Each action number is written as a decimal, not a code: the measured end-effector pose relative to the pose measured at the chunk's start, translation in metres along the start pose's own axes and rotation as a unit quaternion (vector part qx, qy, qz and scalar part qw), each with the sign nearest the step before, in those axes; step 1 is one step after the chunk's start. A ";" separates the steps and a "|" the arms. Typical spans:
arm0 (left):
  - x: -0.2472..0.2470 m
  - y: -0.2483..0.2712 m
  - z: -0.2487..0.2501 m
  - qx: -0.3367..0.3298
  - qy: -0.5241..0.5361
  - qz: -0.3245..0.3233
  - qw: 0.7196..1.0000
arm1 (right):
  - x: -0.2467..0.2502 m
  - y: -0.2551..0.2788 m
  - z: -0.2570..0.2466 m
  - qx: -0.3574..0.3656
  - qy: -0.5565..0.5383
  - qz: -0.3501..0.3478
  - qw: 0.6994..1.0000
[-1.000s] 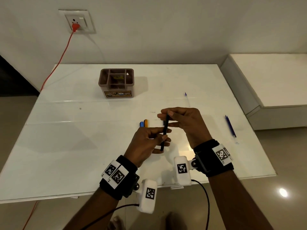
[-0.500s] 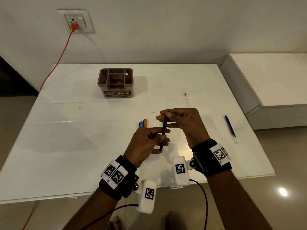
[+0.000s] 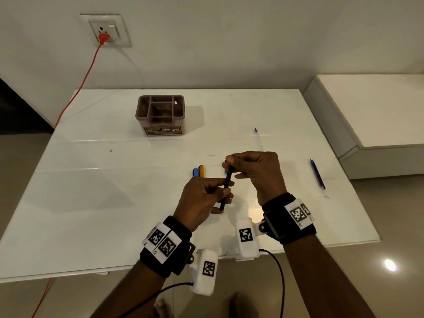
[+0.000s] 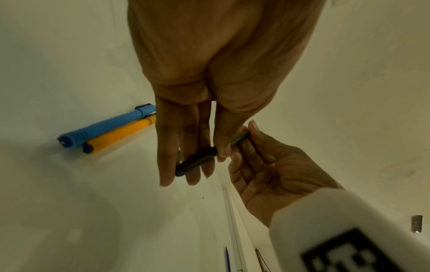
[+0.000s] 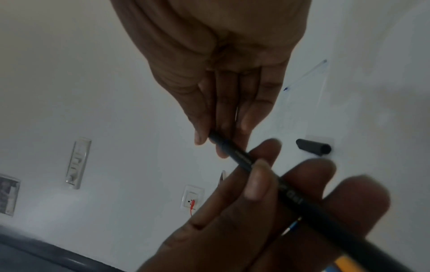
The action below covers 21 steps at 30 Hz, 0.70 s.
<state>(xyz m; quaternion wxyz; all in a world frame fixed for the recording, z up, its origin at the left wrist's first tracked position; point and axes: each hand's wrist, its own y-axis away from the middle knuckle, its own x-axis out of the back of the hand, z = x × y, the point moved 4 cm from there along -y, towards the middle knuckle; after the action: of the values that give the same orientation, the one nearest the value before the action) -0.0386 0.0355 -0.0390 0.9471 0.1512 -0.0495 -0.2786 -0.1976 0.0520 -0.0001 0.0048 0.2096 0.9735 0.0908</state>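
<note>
A slim black pen (image 3: 227, 188) is held nearly upright above the white table (image 3: 103, 203). My left hand (image 3: 221, 190) grips its middle between thumb and fingers; the lower end sticks out below the hand. My right hand (image 3: 231, 162) pinches the upper end with thumb and fingertips. In the left wrist view the black pen (image 4: 197, 162) crosses my left fingers (image 4: 186, 171), with the right hand (image 4: 256, 156) at its far end. The right wrist view shows the black pen (image 5: 302, 198) and a loose black cap (image 5: 313, 146) lying on the table.
A blue marker (image 3: 195, 172) and an orange marker (image 3: 201, 171) lie side by side just beyond my left hand. A brown compartment organiser (image 3: 160, 113) stands at the back. A blue pen (image 3: 317, 174) lies at the right, a clear pen (image 3: 259, 140) further back. A low white ledge (image 3: 378, 106) adjoins the table's right side.
Both hands keep their hold on the black pen and have drifted only slightly to the left.
</note>
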 end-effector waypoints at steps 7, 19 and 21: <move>0.021 -0.004 0.006 0.010 -0.008 0.079 0.997 | 0.007 -0.040 0.009 -0.065 0.190 0.062 0.978; 0.032 0.000 0.007 0.006 -0.035 0.095 0.995 | -0.017 -0.087 0.047 -0.146 0.423 0.046 0.893; 0.032 0.001 0.007 0.007 -0.050 0.092 0.995 | -0.010 -0.072 0.044 -0.127 0.272 0.062 0.952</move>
<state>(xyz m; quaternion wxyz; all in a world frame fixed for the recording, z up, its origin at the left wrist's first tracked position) -0.0125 0.0175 -0.0318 0.9639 0.1388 -0.1121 -0.1975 -0.2162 -0.0089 -0.0562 -0.2391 0.2348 0.9034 0.2675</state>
